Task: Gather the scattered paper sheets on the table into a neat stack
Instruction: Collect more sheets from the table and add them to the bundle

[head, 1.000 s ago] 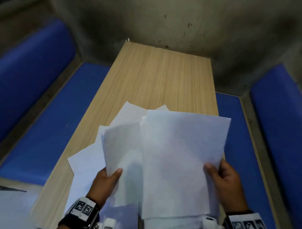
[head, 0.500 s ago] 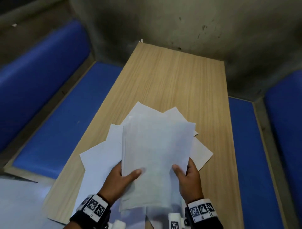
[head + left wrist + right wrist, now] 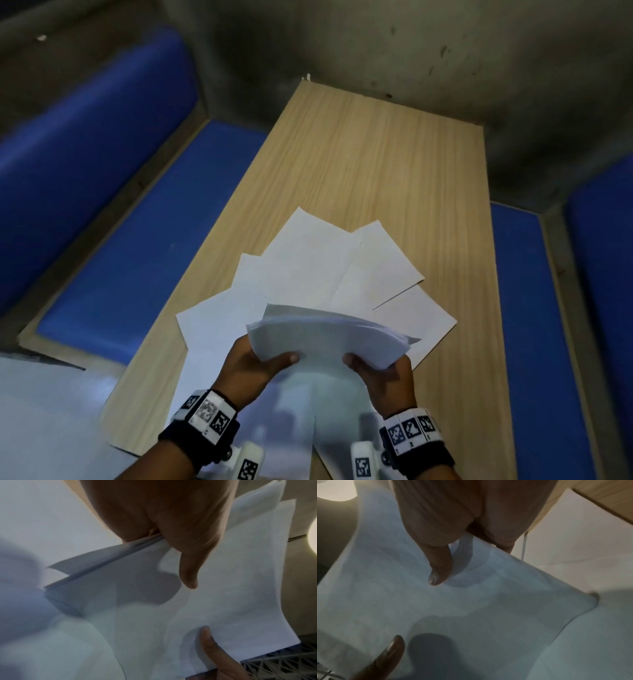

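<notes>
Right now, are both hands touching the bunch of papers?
Touching. The head view shows the left hand and right hand each pinching the held papers, thumbs on top.

the right hand point(image 3: 453, 520) holds a bunch of white paper sheets point(image 3: 419, 601). its thumb point(image 3: 439, 566) lies on top of the paper and the fingers go under it. another thumb point(image 3: 390, 654) from the other hand touches the paper low down. more paper point(image 3: 582, 547) lies on the wooden table point(image 3: 607, 497).
</notes>
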### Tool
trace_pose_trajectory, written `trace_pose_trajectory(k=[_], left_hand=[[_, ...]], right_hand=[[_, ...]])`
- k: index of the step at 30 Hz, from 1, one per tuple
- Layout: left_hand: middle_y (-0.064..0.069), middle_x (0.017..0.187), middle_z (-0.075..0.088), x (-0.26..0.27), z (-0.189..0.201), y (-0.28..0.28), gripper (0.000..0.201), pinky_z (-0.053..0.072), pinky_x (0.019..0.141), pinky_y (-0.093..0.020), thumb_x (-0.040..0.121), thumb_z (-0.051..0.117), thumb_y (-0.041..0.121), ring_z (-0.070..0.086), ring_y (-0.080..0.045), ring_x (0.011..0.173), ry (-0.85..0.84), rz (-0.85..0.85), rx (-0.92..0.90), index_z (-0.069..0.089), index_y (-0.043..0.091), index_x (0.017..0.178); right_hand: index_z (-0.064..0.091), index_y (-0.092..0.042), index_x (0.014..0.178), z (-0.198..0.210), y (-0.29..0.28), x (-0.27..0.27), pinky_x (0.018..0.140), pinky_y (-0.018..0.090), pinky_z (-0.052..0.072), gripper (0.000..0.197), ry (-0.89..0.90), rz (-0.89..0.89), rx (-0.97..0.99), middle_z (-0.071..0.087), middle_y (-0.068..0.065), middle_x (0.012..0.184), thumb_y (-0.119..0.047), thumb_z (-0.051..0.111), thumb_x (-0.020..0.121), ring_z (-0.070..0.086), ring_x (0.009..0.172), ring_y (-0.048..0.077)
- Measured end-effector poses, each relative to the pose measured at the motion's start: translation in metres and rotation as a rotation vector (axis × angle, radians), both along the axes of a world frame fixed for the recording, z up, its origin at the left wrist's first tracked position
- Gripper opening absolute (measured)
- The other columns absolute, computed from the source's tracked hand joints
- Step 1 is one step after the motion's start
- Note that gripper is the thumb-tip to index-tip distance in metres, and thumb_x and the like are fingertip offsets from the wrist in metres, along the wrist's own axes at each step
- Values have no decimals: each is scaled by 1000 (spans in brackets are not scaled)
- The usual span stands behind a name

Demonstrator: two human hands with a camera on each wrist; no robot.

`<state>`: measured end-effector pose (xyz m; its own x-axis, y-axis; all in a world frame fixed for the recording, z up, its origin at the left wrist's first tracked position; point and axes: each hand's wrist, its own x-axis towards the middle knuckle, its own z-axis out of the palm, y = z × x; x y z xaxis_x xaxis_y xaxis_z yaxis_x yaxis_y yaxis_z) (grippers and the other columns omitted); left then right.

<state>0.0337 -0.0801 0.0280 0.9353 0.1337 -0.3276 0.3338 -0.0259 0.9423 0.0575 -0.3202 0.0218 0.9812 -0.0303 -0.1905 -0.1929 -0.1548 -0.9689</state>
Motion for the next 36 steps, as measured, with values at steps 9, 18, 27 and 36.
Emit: trace_pose_trajectory(k=[9,18,27,36], left_hand=[[16,102,77,-11,-10,11,33,57,84,-25,71,82,37,71,-1,94,53,-20,-8,75,30,102],[44,72,66,-1,14,42,35,48,72,-3,80,79,16,64,16,75,30,164,125,68,49,83],[-8,125,66,-15,28,153,48,43,105,-36,86,72,11,61,-20,117,-18,681,163,59,1,131],[-16,115,68,-47,25,164,36,43,91,-35,91,66,14,61,-24,104,148,641,227,63,-8,120]], right_hand=[[65,-33,87,-19,20,-11,73,16,50,40,36,-41,-50,73,-20,82,2,81,73,66,82,-5],[64,-42,89,3,50,7,65,7,49,36,-80,185,-202,68,-32,89,-17,84,72,64,81,0],[41,-29,138,-47,122,22,105,40,36,71,52,765,-860,46,-6,140,-43,71,75,43,126,19],[52,-20,120,-71,160,28,97,45,34,44,63,918,-1096,58,5,117,-5,58,79,48,113,28]])
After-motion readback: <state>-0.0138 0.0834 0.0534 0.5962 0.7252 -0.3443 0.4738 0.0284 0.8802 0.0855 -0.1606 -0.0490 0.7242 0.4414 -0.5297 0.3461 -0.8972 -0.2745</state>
